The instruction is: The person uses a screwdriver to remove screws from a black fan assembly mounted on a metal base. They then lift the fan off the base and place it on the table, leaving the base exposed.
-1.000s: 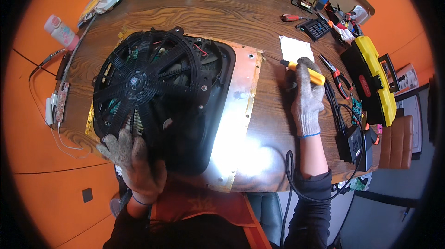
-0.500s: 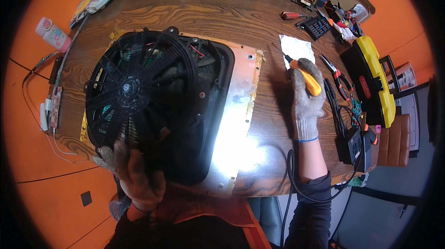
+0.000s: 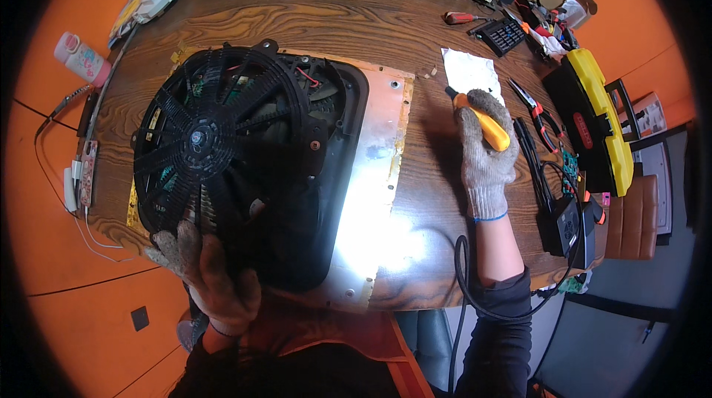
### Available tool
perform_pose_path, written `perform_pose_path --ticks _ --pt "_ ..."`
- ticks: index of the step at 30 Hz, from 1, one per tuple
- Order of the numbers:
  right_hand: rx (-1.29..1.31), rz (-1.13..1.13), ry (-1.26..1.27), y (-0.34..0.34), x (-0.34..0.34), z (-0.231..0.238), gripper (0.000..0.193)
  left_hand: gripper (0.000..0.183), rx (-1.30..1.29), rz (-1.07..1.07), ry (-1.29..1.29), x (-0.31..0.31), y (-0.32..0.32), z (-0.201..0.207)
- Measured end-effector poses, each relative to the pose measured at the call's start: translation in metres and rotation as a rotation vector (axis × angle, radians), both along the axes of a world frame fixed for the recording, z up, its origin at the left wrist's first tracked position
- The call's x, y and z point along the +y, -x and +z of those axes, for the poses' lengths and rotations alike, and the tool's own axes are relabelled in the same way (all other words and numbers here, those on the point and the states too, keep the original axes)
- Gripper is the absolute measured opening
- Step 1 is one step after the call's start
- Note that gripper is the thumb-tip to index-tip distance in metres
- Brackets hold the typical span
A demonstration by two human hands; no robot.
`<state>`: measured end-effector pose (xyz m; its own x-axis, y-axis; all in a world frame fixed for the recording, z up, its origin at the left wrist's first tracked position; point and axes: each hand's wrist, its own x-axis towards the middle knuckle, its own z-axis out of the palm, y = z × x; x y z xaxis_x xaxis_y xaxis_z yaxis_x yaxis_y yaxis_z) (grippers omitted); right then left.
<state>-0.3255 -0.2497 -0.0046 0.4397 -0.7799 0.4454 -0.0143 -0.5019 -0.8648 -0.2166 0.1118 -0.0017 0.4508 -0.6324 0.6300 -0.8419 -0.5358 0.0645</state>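
A large round black fan (image 3: 196, 138) sits in a black housing, with green circuit board and red wire partly visible behind its blades. My gloved left hand (image 3: 211, 279) lies against the fan's near left edge, its fingers stretched out and apart. Under the housing is a shiny metal plate (image 3: 380, 131) edged with yellowish tape. To the right, over the wooden table, my gloved right hand (image 3: 482, 164) is closed around the yellow handle of a screwdriver (image 3: 495, 135). Its dark tip end points toward a crumpled white paper (image 3: 471, 68); the exact tip is hard to make out.
Red-handled pliers (image 3: 546, 124), a black device (image 3: 558, 231) with a cable and a black-and-yellow toolbox (image 3: 586, 120) line the right side. Farther back lie a red screwdriver (image 3: 458, 18) and a black bit holder (image 3: 503, 35). A pink-and-white bottle (image 3: 81, 61) stands at left.
My right hand has shifted slightly with the screwdriver, its tip now drawn closer to the paper's near left side. The left hand stays at the fan's edge. The view has moved slightly.
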Motion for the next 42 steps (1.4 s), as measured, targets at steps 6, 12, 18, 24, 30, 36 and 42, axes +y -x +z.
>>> perform_pose_path --ticks 6,12,18,24,30,36,42 --pt "0.092 0.041 0.042 0.005 0.003 0.006 0.030 0.055 -0.001 0.016 -0.023 0.000 0.002 0.001" --pt "0.125 0.085 0.239 0.002 0.008 0.010 0.028 0.056 0.016 0.017 -0.042 0.000 0.003 0.005" --pt "0.272 0.004 0.412 -0.008 0.016 0.005 0.030 0.054 0.043 -0.008 0.008 -0.002 0.003 0.004" --pt "0.003 -0.031 0.235 -0.009 0.012 0.003 0.031 0.053 0.109 -0.016 0.016 -0.001 0.006 0.006" --pt "0.160 -0.008 0.287 0.000 0.011 0.005 0.028 0.053 0.100 -0.032 0.038 -0.004 0.005 0.005" --pt "0.155 0.028 0.371 -0.009 0.012 0.005 0.027 0.053 0.045 0.019 -0.029 0.000 0.006 0.006" --pt "0.085 -0.062 0.395 -0.011 0.013 0.006 0.029 0.054 0.123 -0.002 0.026 0.000 0.006 0.004"
